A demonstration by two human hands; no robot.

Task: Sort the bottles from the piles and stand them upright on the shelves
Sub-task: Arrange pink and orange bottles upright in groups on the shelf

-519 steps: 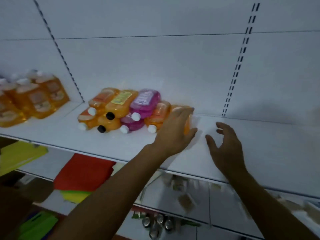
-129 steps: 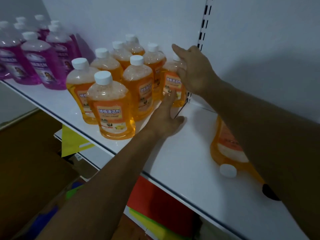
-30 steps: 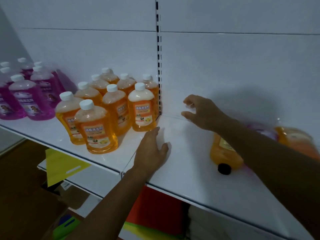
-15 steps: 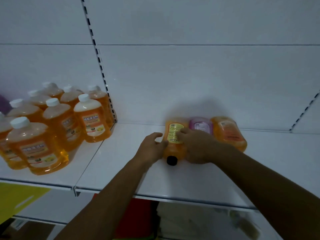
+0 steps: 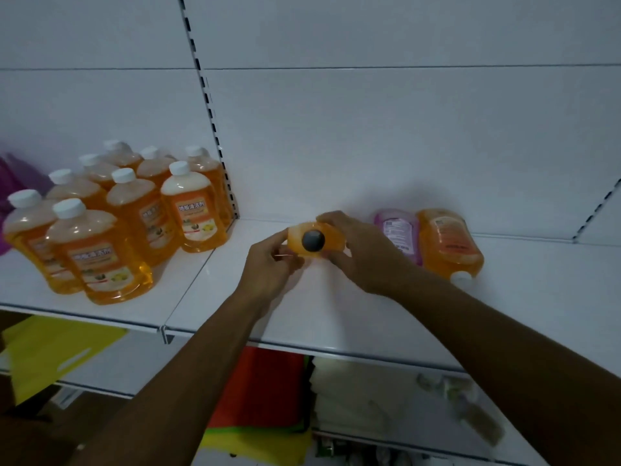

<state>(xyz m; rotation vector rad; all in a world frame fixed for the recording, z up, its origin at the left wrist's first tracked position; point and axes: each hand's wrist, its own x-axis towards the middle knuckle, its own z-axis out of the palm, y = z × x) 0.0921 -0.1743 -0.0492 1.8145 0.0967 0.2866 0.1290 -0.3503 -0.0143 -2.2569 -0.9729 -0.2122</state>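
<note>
An orange bottle with a black cap (image 5: 331, 242) is held just above the white shelf (image 5: 336, 317), its cap pointing at me. My left hand (image 5: 268, 267) grips its left side and my right hand (image 5: 363, 250) wraps its right side. To the right, a pink bottle (image 5: 398, 230) and an orange bottle with a white cap (image 5: 448, 245) lie flat on the shelf. At the left stands a group of several upright orange bottles with white caps (image 5: 100, 240).
A slotted upright (image 5: 210, 109) divides the white back wall, with another upright (image 5: 598, 210) at the far right. Purple bottles (image 5: 10, 176) show at the left edge. Below the shelf lie a yellow bag (image 5: 50, 348), red sheets (image 5: 265, 391) and a white stack (image 5: 356, 395).
The black-capped orange bottle, lying flat half a second ago, now sits lifted in both hands with its cap turned toward me. Before that my hands left the upright group and moved right.
</note>
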